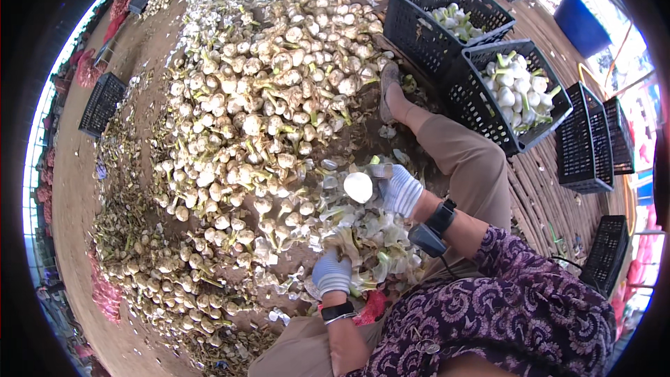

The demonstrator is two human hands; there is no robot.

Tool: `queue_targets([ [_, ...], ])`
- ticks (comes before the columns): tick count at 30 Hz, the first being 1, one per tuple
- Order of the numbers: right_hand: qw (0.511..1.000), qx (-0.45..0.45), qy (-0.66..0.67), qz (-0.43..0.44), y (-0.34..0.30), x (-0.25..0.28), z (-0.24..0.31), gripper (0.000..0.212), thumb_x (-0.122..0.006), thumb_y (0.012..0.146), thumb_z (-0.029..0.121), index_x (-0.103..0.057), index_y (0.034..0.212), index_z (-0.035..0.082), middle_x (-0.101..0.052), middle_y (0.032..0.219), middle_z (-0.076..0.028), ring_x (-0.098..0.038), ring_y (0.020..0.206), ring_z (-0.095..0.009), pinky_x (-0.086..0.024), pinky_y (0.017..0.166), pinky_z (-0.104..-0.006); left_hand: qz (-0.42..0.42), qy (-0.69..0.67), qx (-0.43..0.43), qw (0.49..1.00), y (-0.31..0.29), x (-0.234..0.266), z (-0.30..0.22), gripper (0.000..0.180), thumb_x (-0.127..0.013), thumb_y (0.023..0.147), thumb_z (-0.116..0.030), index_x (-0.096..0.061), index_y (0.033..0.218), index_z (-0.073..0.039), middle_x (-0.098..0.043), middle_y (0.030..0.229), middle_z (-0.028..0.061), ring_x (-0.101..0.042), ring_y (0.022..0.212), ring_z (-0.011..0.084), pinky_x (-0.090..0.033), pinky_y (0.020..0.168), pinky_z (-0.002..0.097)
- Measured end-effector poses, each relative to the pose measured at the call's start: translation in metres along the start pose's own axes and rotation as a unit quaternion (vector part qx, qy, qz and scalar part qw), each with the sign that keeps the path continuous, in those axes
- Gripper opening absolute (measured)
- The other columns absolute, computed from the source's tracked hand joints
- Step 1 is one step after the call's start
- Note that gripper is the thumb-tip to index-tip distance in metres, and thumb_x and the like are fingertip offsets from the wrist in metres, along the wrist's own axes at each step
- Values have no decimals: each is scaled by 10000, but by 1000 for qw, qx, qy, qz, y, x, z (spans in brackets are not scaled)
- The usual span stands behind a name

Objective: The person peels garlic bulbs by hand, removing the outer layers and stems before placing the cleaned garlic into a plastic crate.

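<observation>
From where I stand, the garlic heap point(258, 91) fills the floor, and the person sits low at its near right edge, presumably so that it stays within reach. The gloved right hand point(403, 190) is just off that edge, its fingers closed on a clean white bulb point(358, 187). The bulb's round side is turned outward, perhaps to leave its surface free. The gloved left hand point(331, 272) hangs at the heap's near end, fingers loosely curled over papery peelings point(384, 255); I cannot tell whether it grips anything. The peelings lie between the heap and the person's lap, where they would naturally drop, and a scrap of red netting point(370, 307) shows beside them.

To the right of the heap stands a black crate point(488, 122) with pale bulbs point(520, 87) in it, many with green stubs. Touching it, nearer the heap, a second crate point(422, 35) holds a smaller batch point(455, 22). Both seem set close for an easy reach. Farther right of the heap is a blue tub point(583, 24), its contents hidden from me
</observation>
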State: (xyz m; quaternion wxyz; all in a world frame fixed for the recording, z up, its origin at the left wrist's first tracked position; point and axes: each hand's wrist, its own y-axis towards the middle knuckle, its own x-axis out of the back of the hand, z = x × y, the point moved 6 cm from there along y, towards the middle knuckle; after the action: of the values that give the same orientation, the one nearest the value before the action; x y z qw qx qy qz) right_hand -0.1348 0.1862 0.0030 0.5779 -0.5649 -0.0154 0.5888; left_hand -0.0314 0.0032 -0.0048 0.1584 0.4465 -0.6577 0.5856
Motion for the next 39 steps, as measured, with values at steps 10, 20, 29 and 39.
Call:
queue_targets([
  [10, 997, -47, -3, 67, -19, -11, -31, 185, -548, 874, 273, -547, 972, 116, -588, 788, -11, -550, 593, -120, -386, 421, -220, -272, -413, -178, 851, -9, 57, -56, 509, -720, 705, -44, -480, 1136, 82, -605, 901, 72, -550, 714, 119, -472, 646, 246],
  [20, 961, 85, -258, 46, -34, -46, -3, 228, -649, 803, 198, -551, 932, 38, -523, 631, 14, -474, 465, -60, -397, 423, -206, -26, -779, -66, 623, -8, 44, -41, 302, -556, 827, -130, -536, 1085, 25, -577, 851, 48, -512, 694, 96, -413, 594, 223],
  [29, 896, 238, -359, 106, -42, -64, 10, 205, -690, 780, 169, -568, 888, 44, -545, 666, 16, -496, 526, -46, -399, 453, -192, -9, -772, -84, 630, -12, 47, -51, 368, -523, 786, -91, -521, 1124, 52, -604, 933, 95, -589, 794, 157, -477, 685, 241],
  [39, 966, 81, -247, 5, -33, -40, -4, 133, -619, 837, 176, -560, 832, 57, -522, 600, 9, -481, 443, -86, -375, 375, -222, -83, -678, -103, 724, -19, 51, -64, 423, -603, 750, 15, -462, 1148, 40, -587, 975, 95, -567, 817, 141, -463, 693, 241],
])
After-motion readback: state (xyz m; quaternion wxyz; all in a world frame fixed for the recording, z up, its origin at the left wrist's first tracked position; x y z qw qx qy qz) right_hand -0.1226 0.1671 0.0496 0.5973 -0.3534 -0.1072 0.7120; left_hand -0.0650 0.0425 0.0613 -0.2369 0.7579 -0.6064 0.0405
